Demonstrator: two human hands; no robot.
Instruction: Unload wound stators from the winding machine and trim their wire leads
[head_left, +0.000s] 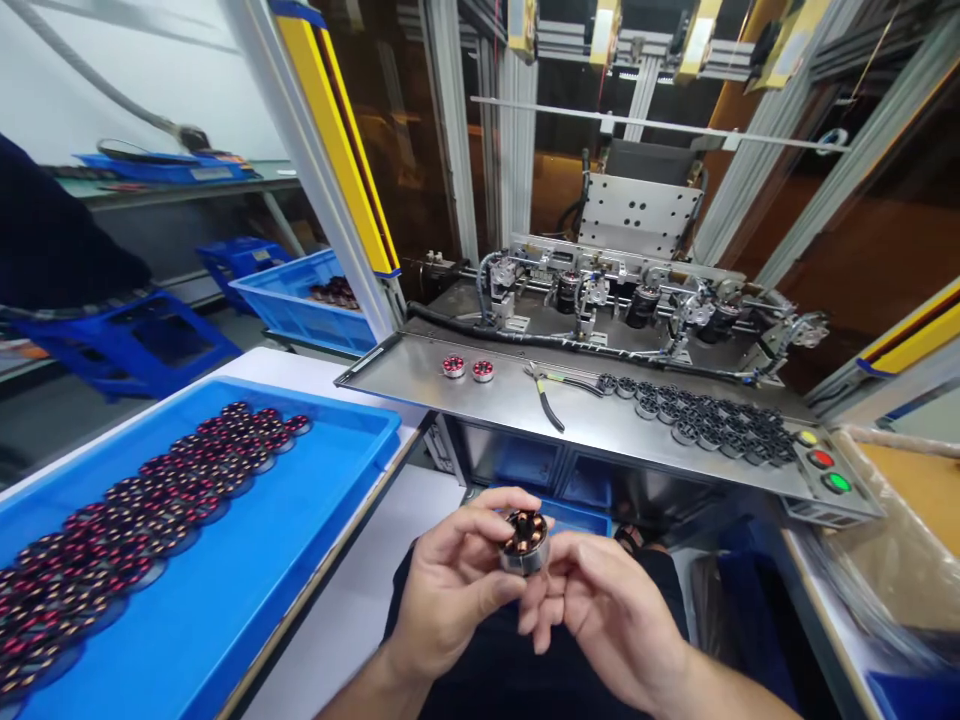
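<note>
Head view: left hand (450,580) and right hand (600,610) meet low at centre, both closed around one small motor (525,542), copper windings facing up, held above the lap. Blue tray (247,560) to the left carries rows of similar motors. Steel shelf (517,400) ahead bears two red-topped motors (467,368), pliers (547,395), a cluster of dark rings (705,420); three buttons (821,460) at its right end.

Single head view, mine: looks forward and down from above my lap, close on my hands, over worktop (525,400) near edge; blue tray (247,560) at left, machine enclosure beyond.
</note>
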